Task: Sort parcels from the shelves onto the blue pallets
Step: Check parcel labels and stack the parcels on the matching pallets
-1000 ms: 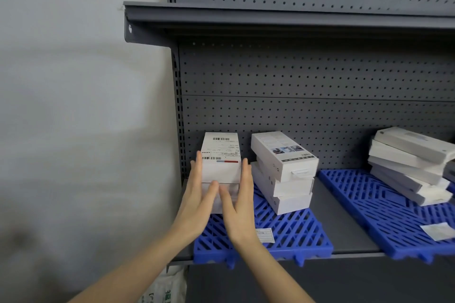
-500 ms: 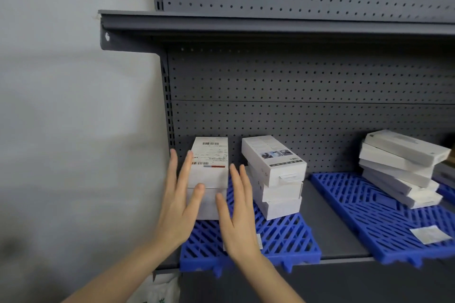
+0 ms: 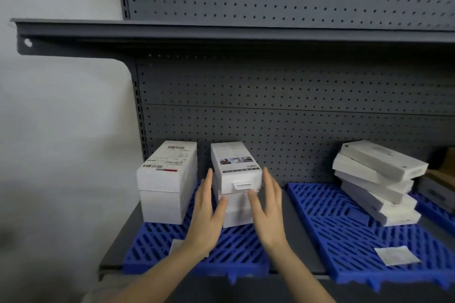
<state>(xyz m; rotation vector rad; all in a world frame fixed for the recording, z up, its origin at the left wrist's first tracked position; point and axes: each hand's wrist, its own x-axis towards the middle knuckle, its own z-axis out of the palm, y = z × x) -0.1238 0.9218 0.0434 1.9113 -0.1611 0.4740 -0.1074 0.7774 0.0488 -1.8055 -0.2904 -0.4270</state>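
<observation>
Two stacks of white boxes stand on the left blue pallet (image 3: 157,248). The left stack (image 3: 167,182) carries barcode labels on top. The right stack (image 3: 235,179) has a picture label and a hang tab on its top box. My left hand (image 3: 205,214) lies flat against the right stack's left side, fingers straight. My right hand (image 3: 267,211) lies flat along its right side, thumb touching the front. Both hands bracket that stack.
A second blue pallet (image 3: 344,236) to the right bears a leaning pile of flat white boxes (image 3: 376,179) and a white paper slip (image 3: 395,254). A grey shelf (image 3: 221,32) overhangs above. Perforated grey back panel behind; white wall on the left.
Both hands left the left stack and moved right, now flanking the right stack. That stack looks straighter than before. The camera shifted closer and to the left.
</observation>
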